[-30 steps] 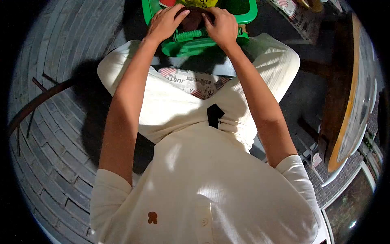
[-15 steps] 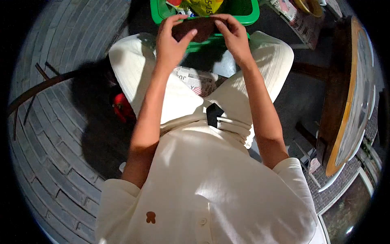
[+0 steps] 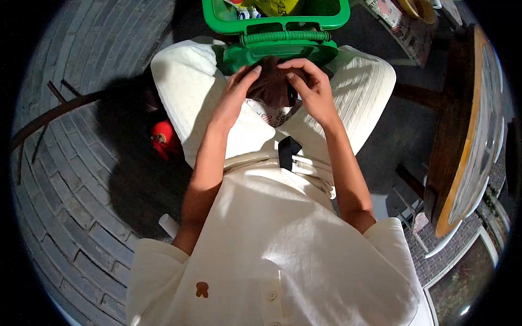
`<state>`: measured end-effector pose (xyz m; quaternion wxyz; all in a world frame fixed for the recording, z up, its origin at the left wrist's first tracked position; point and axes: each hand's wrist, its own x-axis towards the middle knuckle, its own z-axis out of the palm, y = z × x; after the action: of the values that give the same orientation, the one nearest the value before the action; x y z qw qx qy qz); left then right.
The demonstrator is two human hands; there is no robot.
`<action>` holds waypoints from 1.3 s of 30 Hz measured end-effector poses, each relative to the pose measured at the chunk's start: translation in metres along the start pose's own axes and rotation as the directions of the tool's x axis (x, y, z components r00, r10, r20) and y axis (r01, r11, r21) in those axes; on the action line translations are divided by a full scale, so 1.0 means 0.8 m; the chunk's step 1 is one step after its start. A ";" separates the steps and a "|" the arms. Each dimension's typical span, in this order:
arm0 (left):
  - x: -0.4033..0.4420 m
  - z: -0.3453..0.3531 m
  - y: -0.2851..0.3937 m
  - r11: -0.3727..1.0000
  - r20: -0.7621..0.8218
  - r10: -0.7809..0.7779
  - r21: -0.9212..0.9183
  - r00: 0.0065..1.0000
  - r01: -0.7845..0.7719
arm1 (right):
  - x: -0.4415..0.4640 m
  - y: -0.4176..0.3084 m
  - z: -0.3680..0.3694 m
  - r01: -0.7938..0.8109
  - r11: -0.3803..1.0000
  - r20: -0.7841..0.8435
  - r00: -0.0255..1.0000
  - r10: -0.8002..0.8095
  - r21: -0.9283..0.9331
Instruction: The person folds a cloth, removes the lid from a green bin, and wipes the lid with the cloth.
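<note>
A dark brown, soft-looking item [image 3: 270,86] is held between my two hands above my lap. My left hand [image 3: 239,93] grips its left side, thumb and fingers closed on it. On the other side my right hand [image 3: 310,89] pinches the upper right part, its index finger bent over the top. Just beyond stands a green basket [image 3: 283,24] with a ribbed green handle and a green flap or lid [image 3: 234,57] on its near side. Inside lie a yellow package [image 3: 276,6] and small white and blue items. Printed paper [image 3: 283,117] shows beneath the brown item.
A wooden table with a glass top [image 3: 462,141] stands at the right. At the upper right is a yellow bowl [image 3: 417,10] beside a newspaper-print surface [image 3: 389,16]. A red object [image 3: 165,138] lies left of my legs, near a curved metal bar [image 3: 65,122].
Both hands have drawn back from the basket toward my lap with the brown item. The basket's handle and flap have come into fuller view.
</note>
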<state>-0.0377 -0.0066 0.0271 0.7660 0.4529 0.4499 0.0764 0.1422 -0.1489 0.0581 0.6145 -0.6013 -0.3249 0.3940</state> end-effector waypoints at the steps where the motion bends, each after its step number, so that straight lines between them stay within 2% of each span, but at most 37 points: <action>1: -0.009 0.007 0.011 0.975 -0.117 0.120 0.203 0.986 -0.094 | -0.002 -0.002 -0.001 -0.054 0.998 -0.007 0.999 0.054 0.022; 2: -0.023 0.014 0.021 0.941 -0.198 0.191 0.315 0.961 -0.122 | -0.004 0.009 -0.010 -0.068 0.998 -0.006 0.998 0.068 -0.005; 3: -0.021 0.014 0.025 0.940 -0.193 0.194 0.317 0.962 -0.126 | -0.008 0.013 -0.015 -0.065 0.998 -0.011 0.998 0.065 -0.006; 5: -0.019 0.010 0.029 0.864 0.041 0.328 0.391 0.944 -0.317 | -0.014 0.024 -0.025 -0.194 0.979 -0.032 0.981 0.193 -0.058; 6: -0.019 0.010 0.030 0.864 0.040 0.326 0.393 0.944 -0.315 | -0.016 0.024 -0.029 -0.195 0.979 -0.032 0.980 0.194 -0.055; 8: -0.021 0.012 0.029 0.591 0.142 0.578 0.607 0.804 -0.532 | -0.022 0.026 -0.036 -0.384 0.911 0.066 0.916 0.397 -0.149; 9: -0.023 0.016 0.033 0.413 0.218 0.672 0.682 0.707 -0.603 | -0.023 0.024 -0.034 -0.386 0.910 0.065 0.915 0.399 -0.149; 10: -0.033 0.021 0.044 0.474 0.232 0.615 0.655 0.754 -0.588 | -0.023 0.023 -0.031 -0.271 0.954 0.113 0.952 0.285 -0.126; 11: -0.033 0.021 0.043 0.475 0.233 0.614 0.654 0.754 -0.589 | -0.023 0.021 -0.027 -0.150 0.984 0.158 0.974 0.164 -0.097; 12: -0.031 0.019 0.042 0.468 0.270 0.597 0.648 0.755 -0.602 | -0.021 0.016 -0.024 -0.031 0.974 0.096 0.994 0.054 -0.224; 13: -0.029 0.018 0.040 0.462 0.306 0.580 0.640 0.755 -0.614 | -0.015 0.016 -0.023 -0.031 0.973 0.097 0.994 0.055 -0.227; 14: -0.023 0.017 0.038 0.359 0.338 0.641 0.661 0.689 -0.658 | -0.005 0.019 -0.024 -0.037 0.987 0.128 0.990 0.057 -0.156; 15: -0.025 0.019 0.043 0.361 0.335 0.641 0.662 0.690 -0.657 | 0.002 0.021 -0.022 -0.044 0.996 0.160 0.985 0.057 -0.082; 16: -0.027 0.022 0.052 0.179 0.323 0.761 0.729 0.562 -0.660 | 0.006 0.021 -0.019 -0.045 0.996 0.160 0.985 0.058 -0.083; 17: -0.028 0.024 0.056 -0.002 0.327 0.851 0.785 0.412 -0.620 | 0.008 0.021 -0.016 -0.175 0.982 0.132 0.974 0.183 -0.071; 18: -0.020 0.015 0.046 0.064 0.259 0.881 0.764 0.396 -0.642 | 0.011 0.021 -0.013 -0.298 0.953 0.107 0.947 0.303 -0.054; 19: -0.021 0.009 0.040 0.059 0.259 0.882 0.767 0.393 -0.639 | 0.014 0.023 -0.012 -0.293 0.955 0.111 0.948 0.297 -0.052; 20: -0.024 0.002 0.032 0.277 0.162 0.824 0.721 0.543 -0.635 | 0.016 0.024 -0.012 -0.129 0.965 0.098 0.983 0.155 -0.229; 21: -0.028 -0.002 0.029 0.485 0.078 0.726 0.646 0.683 -0.590 | 0.017 0.024 -0.010 0.035 0.916 0.109 0.994 0.009 -0.399; 22: -0.027 -0.004 0.028 0.474 0.099 0.716 0.659 0.691 -0.585 | 0.021 0.026 -0.007 0.038 0.917 0.112 0.994 0.007 -0.397; 24: -0.025 -0.005 0.026 0.450 0.127 0.725 0.656 0.677 -0.605 | 0.026 0.029 0.000 0.319 0.875 0.024 0.943 -0.333 -0.365; 25: -0.024 -0.003 0.026 0.428 0.159 0.730 0.651 0.664 -0.626 | 0.025 0.026 -0.003 0.316 0.875 0.020 0.943 -0.333 -0.367; 26: -0.023 -0.002 0.025 0.430 0.163 0.727 0.648 0.666 -0.628 | 0.022 0.023 -0.008 0.137 0.946 0.025 0.990 -0.136 -0.295; 27: -0.021 -0.001 0.022 0.458 0.160 0.702 0.644 0.694 -0.613 | 0.019 0.021 -0.012 -0.055 0.973 0.045 0.997 0.067 -0.222; 29: -0.016 0.004 0.018 0.485 0.158 0.677 0.639 0.719 -0.597 | 0.014 0.019 -0.010 -0.066 0.979 0.006 0.998 0.069 -0.191; 31: -0.008 0.008 0.012 0.710 0.131 0.603 0.362 0.787 -0.604 | 0.016 0.013 -0.005 -0.069 0.985 -0.027 0.997 0.066 -0.155; 32: -0.003 0.007 0.010 0.709 0.131 0.604 0.362 0.786 -0.605 | 0.019 0.009 -0.004 0.091 0.926 -0.068 0.990 -0.124 -0.365; 33: 0.002 0.007 0.011 0.634 0.129 0.662 0.428 0.738 -0.644 | 0.021 0.003 -0.003 0.224 0.796 -0.066 0.947 -0.313 -0.562; 34: 0.006 0.004 0.012 0.594 0.133 0.689 0.460 0.712 -0.660 | 0.025 -0.003 -0.002 0.223 0.797 -0.068 0.947 -0.313 -0.561; 35: 0.009 0.002 0.013 0.552 0.136 0.715 0.492 0.685 -0.673 | 0.031 -0.008 -0.001 0.217 0.736 -0.035 0.950 -0.311 -0.641; 36: 0.009 0.000 0.026 0.426 0.142 0.776 0.601 0.615 -0.676 | 0.037 -0.013 0.001 0.211 0.668 -0.004 0.953 -0.304 -0.714; 37: 0.008 0.000 0.038 0.292 0.161 0.826 0.697 0.540 -0.655 | 0.045 -0.018 0.005 0.206 0.668 -0.009 0.953 -0.303 -0.715; 39: 0.019 0.000 0.052 0.224 0.124 0.892 0.715 0.436 -0.662 | 0.066 -0.021 0.022 0.310 0.529 0.068 0.902 -0.427 -0.790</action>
<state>-0.0168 0.0252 0.0496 0.3131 0.8400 0.2641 0.3560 0.1535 -0.0933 0.0720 0.3779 -0.7504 -0.5414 0.0312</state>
